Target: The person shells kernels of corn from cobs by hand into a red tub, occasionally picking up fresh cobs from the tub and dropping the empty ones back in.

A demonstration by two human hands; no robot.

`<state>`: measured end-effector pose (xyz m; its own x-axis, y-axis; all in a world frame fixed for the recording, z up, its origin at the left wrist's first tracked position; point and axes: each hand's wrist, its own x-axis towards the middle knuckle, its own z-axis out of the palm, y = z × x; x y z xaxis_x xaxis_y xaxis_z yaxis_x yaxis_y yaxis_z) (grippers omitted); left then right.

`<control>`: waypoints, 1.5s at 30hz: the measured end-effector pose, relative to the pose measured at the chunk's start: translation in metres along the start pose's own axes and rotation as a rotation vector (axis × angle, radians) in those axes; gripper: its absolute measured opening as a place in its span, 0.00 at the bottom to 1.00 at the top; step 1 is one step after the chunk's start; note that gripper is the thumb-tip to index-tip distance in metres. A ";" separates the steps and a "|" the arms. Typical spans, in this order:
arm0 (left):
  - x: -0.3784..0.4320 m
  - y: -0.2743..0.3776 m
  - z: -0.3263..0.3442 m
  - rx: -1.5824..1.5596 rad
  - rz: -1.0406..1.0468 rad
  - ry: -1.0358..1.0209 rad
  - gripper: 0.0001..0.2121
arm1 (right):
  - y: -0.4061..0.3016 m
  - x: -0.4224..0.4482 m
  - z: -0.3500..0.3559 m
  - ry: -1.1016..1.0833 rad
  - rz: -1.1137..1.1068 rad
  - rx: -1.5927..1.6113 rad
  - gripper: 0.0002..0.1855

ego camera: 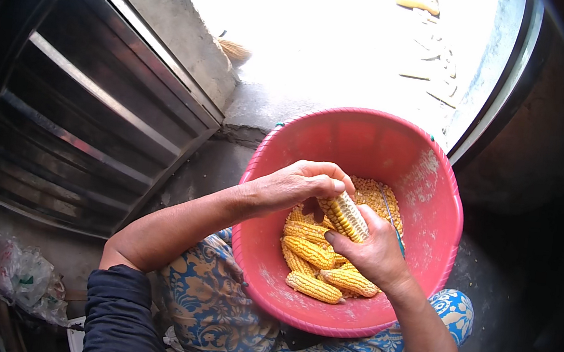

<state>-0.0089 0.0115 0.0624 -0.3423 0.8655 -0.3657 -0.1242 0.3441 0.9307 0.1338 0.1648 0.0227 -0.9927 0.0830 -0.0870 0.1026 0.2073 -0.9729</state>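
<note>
Between both hands is an ear of corn (345, 215), tilted over the basin, with part of its kernels gone and pale cob showing. My left hand (310, 181) grips its upper end, thumb along the top. My right hand (380, 248) holds the lower end. Below them stands a red plastic basin (296, 139) with white smudges inside. Several whole yellow ears (307, 252) lie in its near left part. Loose corn kernels (380, 196) cover the far side of its bottom. A thin metal tool (386, 203) with a green handle rests there, partly hidden by my right hand.
A metal door panel (89, 99) stands to the left, beside a concrete wall (184, 26). A broom head (234, 50) pokes out past that wall. Clear plastic bags (24, 272) lie at the lower left. The basin sits between my legs in patterned blue trousers (217, 298).
</note>
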 end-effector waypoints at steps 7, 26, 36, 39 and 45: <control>0.011 0.000 0.011 0.110 -0.074 0.180 0.15 | 0.011 0.005 0.007 0.054 -0.059 -0.183 0.24; 0.005 -0.004 0.003 0.099 0.069 0.083 0.16 | 0.014 0.006 0.006 0.027 0.006 0.008 0.24; 0.003 0.002 0.004 0.035 -0.098 0.184 0.26 | 0.006 0.007 0.003 -0.031 0.044 0.001 0.32; -0.002 0.001 -0.001 0.066 0.009 0.080 0.23 | 0.009 0.008 0.002 -0.003 0.027 -0.007 0.31; -0.002 -0.006 -0.005 0.026 0.102 -0.047 0.28 | 0.014 0.009 0.001 0.071 -0.074 -0.077 0.31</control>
<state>-0.0121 0.0057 0.0581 -0.3082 0.9124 -0.2693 -0.0662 0.2618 0.9628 0.1267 0.1669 0.0084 -0.9911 0.1327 0.0025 0.0363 0.2890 -0.9566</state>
